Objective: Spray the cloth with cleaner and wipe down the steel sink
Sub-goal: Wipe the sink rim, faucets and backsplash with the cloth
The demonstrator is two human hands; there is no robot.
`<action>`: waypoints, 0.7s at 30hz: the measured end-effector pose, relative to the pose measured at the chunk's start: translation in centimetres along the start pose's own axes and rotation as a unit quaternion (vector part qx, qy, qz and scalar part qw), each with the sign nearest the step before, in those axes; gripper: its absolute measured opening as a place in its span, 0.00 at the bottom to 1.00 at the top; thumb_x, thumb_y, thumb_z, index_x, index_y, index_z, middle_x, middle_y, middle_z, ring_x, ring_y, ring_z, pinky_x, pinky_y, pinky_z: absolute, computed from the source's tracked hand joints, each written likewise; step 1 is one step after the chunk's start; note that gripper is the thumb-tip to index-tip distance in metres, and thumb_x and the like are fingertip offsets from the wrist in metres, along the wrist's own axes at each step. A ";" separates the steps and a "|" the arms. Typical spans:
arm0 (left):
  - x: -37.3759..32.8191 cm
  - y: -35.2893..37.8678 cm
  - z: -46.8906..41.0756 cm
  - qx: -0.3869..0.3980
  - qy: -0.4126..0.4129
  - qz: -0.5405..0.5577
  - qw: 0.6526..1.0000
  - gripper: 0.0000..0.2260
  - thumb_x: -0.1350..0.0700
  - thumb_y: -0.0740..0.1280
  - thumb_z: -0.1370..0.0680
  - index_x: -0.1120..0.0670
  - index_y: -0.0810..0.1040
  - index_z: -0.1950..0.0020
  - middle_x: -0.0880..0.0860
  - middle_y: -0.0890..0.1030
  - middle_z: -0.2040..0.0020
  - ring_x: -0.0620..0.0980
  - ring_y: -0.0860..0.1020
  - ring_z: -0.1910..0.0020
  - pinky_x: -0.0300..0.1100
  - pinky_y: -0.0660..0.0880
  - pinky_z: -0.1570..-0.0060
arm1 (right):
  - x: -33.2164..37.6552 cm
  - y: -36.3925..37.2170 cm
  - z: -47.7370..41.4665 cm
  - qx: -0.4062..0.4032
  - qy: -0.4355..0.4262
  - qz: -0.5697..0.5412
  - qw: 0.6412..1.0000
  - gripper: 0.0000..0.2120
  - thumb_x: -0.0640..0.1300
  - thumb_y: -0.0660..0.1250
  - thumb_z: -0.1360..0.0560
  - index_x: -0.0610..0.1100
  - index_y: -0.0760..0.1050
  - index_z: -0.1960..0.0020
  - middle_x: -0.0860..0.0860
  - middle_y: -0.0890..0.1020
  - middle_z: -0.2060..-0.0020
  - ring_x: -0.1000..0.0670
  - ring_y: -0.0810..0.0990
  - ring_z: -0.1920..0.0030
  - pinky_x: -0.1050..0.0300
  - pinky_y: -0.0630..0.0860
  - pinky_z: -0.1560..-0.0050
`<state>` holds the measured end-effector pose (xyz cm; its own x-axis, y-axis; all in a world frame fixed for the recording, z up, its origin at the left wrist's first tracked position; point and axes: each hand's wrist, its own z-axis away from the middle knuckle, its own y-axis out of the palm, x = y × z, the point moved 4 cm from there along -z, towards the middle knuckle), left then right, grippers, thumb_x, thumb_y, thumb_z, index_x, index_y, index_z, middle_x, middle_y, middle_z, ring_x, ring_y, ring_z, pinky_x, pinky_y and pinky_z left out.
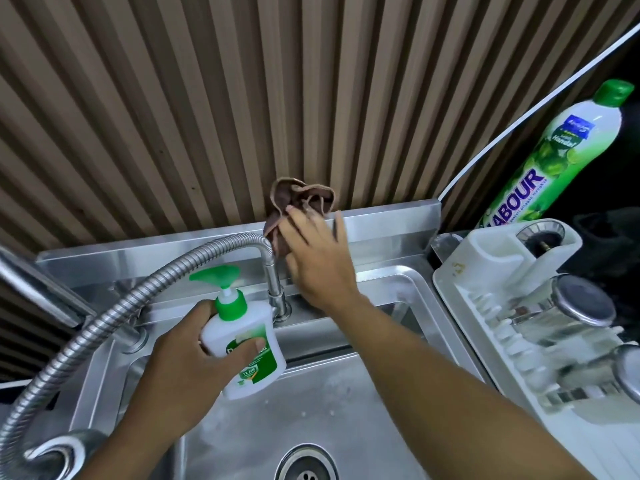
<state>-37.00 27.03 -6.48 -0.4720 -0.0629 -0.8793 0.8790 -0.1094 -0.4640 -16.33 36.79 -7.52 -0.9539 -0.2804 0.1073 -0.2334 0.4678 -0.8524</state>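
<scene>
My left hand [187,362] grips a white pump bottle [247,344] with a green pump head, held tilted over the steel sink [311,403]. A brown cloth [294,199] is bunched on the sink's raised back ledge, against the ribbed wall. My right hand [315,254] reaches up to the cloth with fingers spread and fairly straight, fingertips touching its lower folds. The cloth's lower right part is hidden behind that hand.
A flexible steel faucet hose [114,306] arches over the basin's left side. The drain [306,469] lies at the bottom centre. On the right stand a white dish rack [502,296] with steel items and a tall green-capped detergent bottle [550,157].
</scene>
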 end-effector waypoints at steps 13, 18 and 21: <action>0.0 -0.9 0.0 -0.013 0.016 -0.003 1.000 0.16 0.52 0.81 0.32 0.43 0.79 0.50 0.42 0.85 0.58 0.46 0.84 0.60 0.55 0.82 0.57 | -4.6 2.1 3.2 -0.130 0.382 -0.065 0.913 0.30 0.47 0.53 0.19 0.37 0.53 0.20 0.30 0.59 0.26 0.26 0.61 0.29 0.33 0.59 0.27; 0.0 -0.8 -0.1 -0.015 0.017 -0.014 1.000 0.17 0.51 0.81 0.33 0.43 0.78 0.50 0.42 0.85 0.57 0.45 0.84 0.61 0.51 0.82 0.58 | 1.6 4.7 7.4 0.030 0.122 -0.090 0.988 0.28 0.41 0.65 0.24 0.47 0.65 0.25 0.41 0.74 0.36 0.39 0.74 0.42 0.45 0.74 0.39; -0.1 -0.6 -0.1 -0.012 0.023 -0.023 0.999 0.18 0.53 0.81 0.33 0.39 0.77 0.50 0.41 0.85 0.59 0.46 0.83 0.63 0.48 0.82 0.60 | -0.9 3.5 9.4 0.078 0.061 -0.030 0.995 0.14 0.42 0.62 0.24 0.45 0.75 0.39 0.47 0.79 0.46 0.41 0.77 0.49 0.47 0.72 0.45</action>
<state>-37.48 27.23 -6.15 -0.5087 -0.0132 -0.8609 0.8583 -0.0868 -0.5058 -14.50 30.79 -15.36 -0.9573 -0.1960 0.2125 -0.2668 0.3160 -0.9105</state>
